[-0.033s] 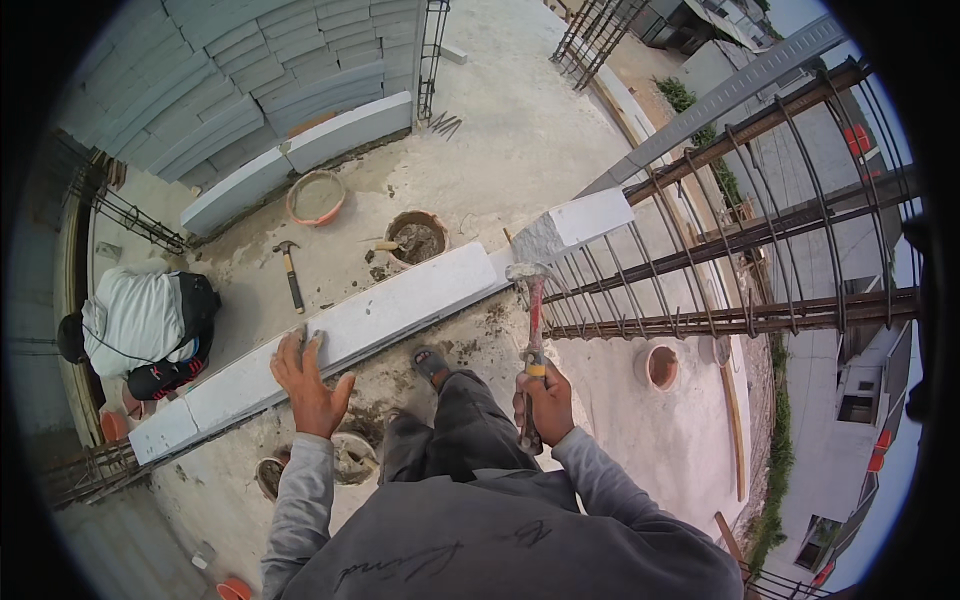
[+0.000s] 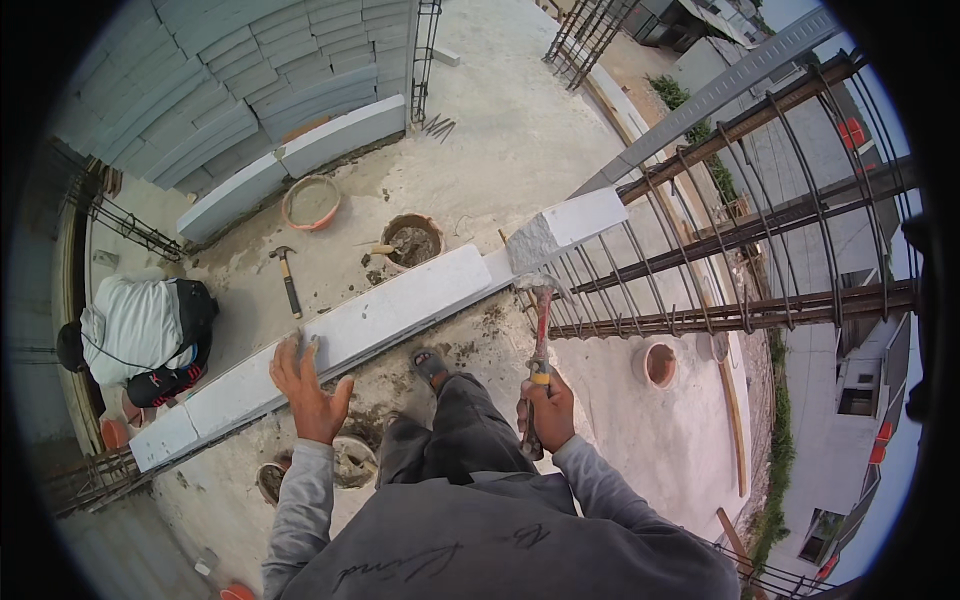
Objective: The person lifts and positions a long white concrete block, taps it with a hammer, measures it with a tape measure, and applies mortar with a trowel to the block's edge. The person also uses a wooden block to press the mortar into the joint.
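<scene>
Right hand (image 2: 549,412) gripping hammer (image 2: 542,325) (red-shafted), left hand (image 2: 313,400) by block (image 2: 400,300)

From here, I see a red hammer (image 2: 542,335) with yellow and black bits in the right hand (image 2: 549,410). By the left hand (image 2: 314,398) is a white block (image 2: 400,300). Behind that hand, the sleeve (image 2: 303,500) is grey.

1 person (image 2: 140,325) crouches near a hammer (image 2: 290,285) on the floor (image 2: 490,130), buildings (image 2: 812,300) standing far right
</scene>
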Available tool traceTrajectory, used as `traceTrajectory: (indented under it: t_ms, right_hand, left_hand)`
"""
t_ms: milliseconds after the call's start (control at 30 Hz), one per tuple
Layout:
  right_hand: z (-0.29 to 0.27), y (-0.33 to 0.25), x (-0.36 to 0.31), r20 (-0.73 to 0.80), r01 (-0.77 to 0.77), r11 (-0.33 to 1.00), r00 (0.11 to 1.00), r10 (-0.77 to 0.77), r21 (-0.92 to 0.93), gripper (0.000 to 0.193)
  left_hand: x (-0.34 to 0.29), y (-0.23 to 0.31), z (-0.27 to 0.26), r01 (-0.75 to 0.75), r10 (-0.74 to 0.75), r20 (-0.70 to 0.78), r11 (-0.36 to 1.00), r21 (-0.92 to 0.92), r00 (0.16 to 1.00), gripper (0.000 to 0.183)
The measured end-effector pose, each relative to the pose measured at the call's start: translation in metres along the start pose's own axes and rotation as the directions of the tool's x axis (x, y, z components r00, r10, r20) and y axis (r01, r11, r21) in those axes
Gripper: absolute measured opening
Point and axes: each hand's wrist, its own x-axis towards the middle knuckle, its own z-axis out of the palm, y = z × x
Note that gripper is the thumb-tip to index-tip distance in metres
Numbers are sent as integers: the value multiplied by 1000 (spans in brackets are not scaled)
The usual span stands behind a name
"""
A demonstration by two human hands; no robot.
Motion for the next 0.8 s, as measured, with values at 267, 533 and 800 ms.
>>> traceTrajectory:
  t_ms: [267,533,800]
  right_hand:
    - [12,1,5,302,648,660,762,-573,-381,36]
    - [-46,-92,243,-661,464,859,577,-480,-219,108]
    - [-60,-66,259,-569,593,792,605,-556,-143,108]
  left_hand:
    - [15,130,50,511,-191,498,25,-859,846,40]
    - [45,98,65,361,-308,299,169,-917,903,37]
    - [41,103,67,405,-351,307,254,-878,885,40]
